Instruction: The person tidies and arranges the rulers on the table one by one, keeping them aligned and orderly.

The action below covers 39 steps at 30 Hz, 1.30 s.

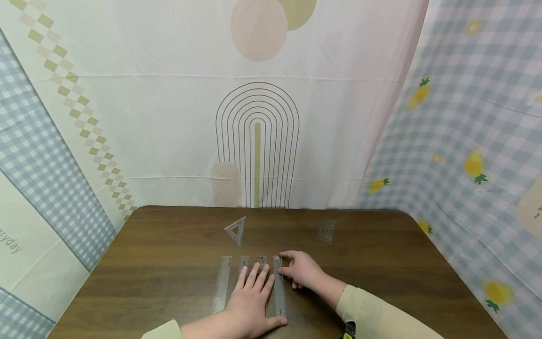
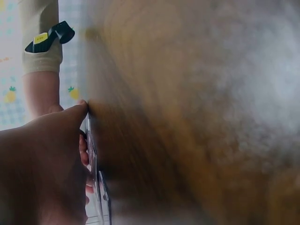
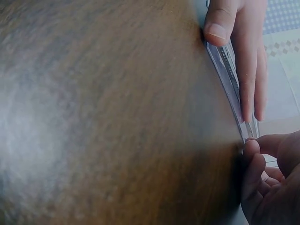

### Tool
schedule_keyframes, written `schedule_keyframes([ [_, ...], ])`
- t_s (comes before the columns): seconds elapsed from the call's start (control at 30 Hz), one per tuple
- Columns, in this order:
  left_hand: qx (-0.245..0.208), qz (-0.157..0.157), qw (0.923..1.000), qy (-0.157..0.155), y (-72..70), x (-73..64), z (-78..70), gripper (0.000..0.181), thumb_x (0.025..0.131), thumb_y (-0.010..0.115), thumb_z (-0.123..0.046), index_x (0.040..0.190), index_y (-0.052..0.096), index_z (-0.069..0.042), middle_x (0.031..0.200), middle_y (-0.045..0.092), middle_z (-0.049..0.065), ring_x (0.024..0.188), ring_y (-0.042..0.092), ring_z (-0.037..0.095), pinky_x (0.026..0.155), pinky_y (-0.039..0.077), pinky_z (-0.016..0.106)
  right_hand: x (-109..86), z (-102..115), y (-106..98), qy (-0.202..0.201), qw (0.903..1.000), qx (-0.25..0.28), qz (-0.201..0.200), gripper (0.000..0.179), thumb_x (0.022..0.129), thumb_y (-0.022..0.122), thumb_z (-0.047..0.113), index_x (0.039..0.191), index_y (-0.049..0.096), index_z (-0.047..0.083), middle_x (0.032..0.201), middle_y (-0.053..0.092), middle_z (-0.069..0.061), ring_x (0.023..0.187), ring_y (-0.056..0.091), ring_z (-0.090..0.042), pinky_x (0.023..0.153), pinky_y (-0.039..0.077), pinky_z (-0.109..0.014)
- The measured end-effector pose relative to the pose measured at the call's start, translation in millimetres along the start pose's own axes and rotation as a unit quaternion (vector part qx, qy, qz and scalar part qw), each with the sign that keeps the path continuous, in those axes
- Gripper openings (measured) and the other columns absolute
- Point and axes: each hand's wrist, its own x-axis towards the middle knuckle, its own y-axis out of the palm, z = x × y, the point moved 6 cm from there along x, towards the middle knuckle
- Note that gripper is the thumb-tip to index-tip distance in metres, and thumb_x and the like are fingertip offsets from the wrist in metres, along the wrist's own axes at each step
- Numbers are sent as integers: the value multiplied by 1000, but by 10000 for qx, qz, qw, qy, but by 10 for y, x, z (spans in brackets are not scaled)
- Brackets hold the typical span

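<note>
Worktop: A brown wood-grain worktop (image 1: 169, 263) with rounded far corners stretches out in front of the seam of patterned cloth hangings (image 1: 169, 132).
Row of rulers: Four flat, clear plastic rulers lie side by side, with gaps between their far ends. Their long axes run roughly away from the person. I can make out the leftmost ruler (image 1: 222, 282) and the rightmost ruler (image 1: 278, 292) best; the left hand partly covers the second ruler (image 1: 244, 261) and the third ruler (image 1: 261, 259).
Left hand: The left hand (image 1: 250, 303) spreads over the middle of the row, palm down, its fingers straight and clasping nothing. Its thumb reaches sideways onto the near end of the rightmost ruler.
Right hand: The right hand (image 1: 302, 270) comes in from the right, index finger and thumb at the rightmost ruler's far right corner and edge, the other fingers bent under. I cannot tell whether it pinches the plastic or merely touches it.
Key relation: The rightmost ruler lies lengthwise between the two contacts, left thumb at its near end, right fingertips at its far end.
Beyond the row: A clear triangular set square (image 1: 237, 231) sits past the rulers, and a clear rounded protractor (image 1: 327, 231) farther right, both well apart from the hands.
</note>
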Motion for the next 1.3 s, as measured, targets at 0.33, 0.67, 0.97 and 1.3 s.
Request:
schedule_keyframes([
  [0.33, -116, 58, 9999, -34, -14, -3, 5, 109, 78, 22, -92, 157, 33, -18, 165, 17, 7, 152, 7, 31, 118, 4, 58, -14, 30, -7, -85, 9999, -55, -31, 52, 90, 74, 19, 137, 58, 6, 58, 59, -4, 36, 49, -11, 36, 43, -28],
  [0.67, -111, 11, 9999, -46, -42, -8, -2, 108, 79, 26, -91, 156, 34, -17, 165, 18, 9, 151, 9, 31, 118, 5, 58, -17, 42, -10, -132, 9999, -97, -54, 52, 90, 73, 19, 138, 57, 5, 59, 60, -4, 36, 49, -11, 36, 44, -29],
  [0.97, -93, 5, 9999, -85, -60, -20, -8, 107, 79, 28, -91, 156, 35, -17, 164, 20, 9, 151, 11, 32, 118, 9, 58, -35, 61, -8, -154, 9997, -142, -125, 51, 91, 73, 20, 137, 57, 6, 59, 59, -3, 37, 49, -12, 37, 45, -31],
  [1.3, -108, 50, 9999, -93, -31, -9, -1, 108, 78, 24, -92, 157, 33, -18, 164, 19, 8, 151, 11, 32, 118, 8, 57, -61, 48, -9, -106, 9999, -30, -131, 47, 92, 71, 21, 136, 58, 7, 63, 60, -4, 38, 50, -12, 37, 45, -30],
])
